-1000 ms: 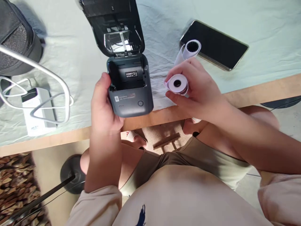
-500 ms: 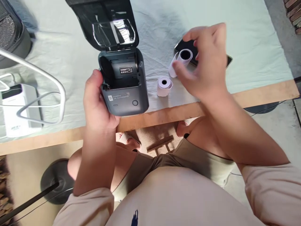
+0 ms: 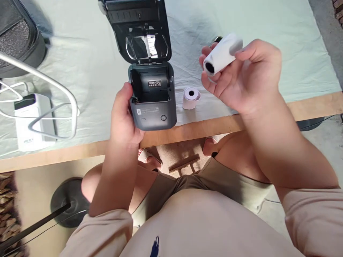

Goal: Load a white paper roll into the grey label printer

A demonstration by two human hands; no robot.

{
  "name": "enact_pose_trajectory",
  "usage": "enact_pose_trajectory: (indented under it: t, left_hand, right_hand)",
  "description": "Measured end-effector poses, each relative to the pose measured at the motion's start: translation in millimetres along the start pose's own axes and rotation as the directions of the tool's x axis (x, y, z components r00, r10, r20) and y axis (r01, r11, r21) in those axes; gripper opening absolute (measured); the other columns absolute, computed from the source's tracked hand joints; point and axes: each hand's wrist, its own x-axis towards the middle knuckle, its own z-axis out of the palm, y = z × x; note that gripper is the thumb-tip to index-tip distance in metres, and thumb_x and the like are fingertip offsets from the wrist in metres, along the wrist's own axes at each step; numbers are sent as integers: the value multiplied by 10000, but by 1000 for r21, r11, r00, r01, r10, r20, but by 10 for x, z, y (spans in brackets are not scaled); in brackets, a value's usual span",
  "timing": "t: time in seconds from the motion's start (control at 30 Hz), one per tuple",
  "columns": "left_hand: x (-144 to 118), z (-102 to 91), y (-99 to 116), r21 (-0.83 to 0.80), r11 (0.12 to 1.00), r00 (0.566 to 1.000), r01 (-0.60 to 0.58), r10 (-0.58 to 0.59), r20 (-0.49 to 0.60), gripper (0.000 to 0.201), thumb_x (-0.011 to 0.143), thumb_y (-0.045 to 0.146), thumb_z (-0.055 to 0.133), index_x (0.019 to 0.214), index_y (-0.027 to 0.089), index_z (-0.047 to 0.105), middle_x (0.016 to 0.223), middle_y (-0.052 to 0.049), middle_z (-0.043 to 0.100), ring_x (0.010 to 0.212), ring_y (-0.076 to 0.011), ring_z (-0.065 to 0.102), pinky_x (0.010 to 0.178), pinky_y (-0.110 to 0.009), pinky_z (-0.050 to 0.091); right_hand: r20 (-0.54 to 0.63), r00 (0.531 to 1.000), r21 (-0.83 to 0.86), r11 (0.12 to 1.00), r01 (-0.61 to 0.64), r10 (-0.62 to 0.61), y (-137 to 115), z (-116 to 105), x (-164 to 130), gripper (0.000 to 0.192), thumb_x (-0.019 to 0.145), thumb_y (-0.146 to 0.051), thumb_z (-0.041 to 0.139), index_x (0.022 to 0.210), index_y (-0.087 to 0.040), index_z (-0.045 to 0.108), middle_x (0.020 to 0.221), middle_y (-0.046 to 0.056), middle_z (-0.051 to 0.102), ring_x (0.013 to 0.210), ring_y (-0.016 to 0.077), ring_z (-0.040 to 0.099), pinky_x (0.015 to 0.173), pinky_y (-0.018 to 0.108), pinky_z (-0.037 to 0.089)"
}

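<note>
My left hand [image 3: 123, 116] is closed round the left side of a dark grey portable label printer [image 3: 154, 116]. The printer's lid [image 3: 142, 26] is swung up, baring a paper bay with nothing in it. Raised over the table to the right, my right hand [image 3: 241, 76] grips a white paper roll [image 3: 221, 55] with a black core, its loose end curling up by the thumb. A smaller white paper roll [image 3: 191, 98] stands on end between the printer and my right hand.
A phone [image 3: 217, 39] lies mostly hidden behind my right hand. At the left are a white charger [image 3: 34, 123] with looping white cables [image 3: 64, 89] and a dark case [image 3: 23, 39]. The table's wooden edge [image 3: 193, 127] runs just in front of my lap.
My right hand has taken hold of the black-cored paper roll, lifted it off the table and tilted it. The printer, still in my left hand, appears further right in view.
</note>
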Motion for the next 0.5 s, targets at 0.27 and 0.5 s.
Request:
enact_pose_trajectory:
  t: [0.27,0.5]
  left_hand:
    - [34,-19,-17,66,998,1000,22,-21,-14,296,903,505,630,1030,274,766,1119,-17,788,1393,-324,569,945,-422,624]
    - [46,-43,-51,99,994,999,53,-52,-12,326,867,555,642,1010,288,763,1090,-10,790,1381,-342,576,1001,-441,595]
  right_hand:
    - [-76,987,-124,984,131,-141,137,-8,47,515,571,-207,729,1049,-306,566,806,-38,536,782,104,610,605,233,442]
    - [4,985,-245,954,171,-175,151,-115,98,441,676,-282,646,1086,-314,485,1258,-29,643,1227,156,624,1004,348,578]
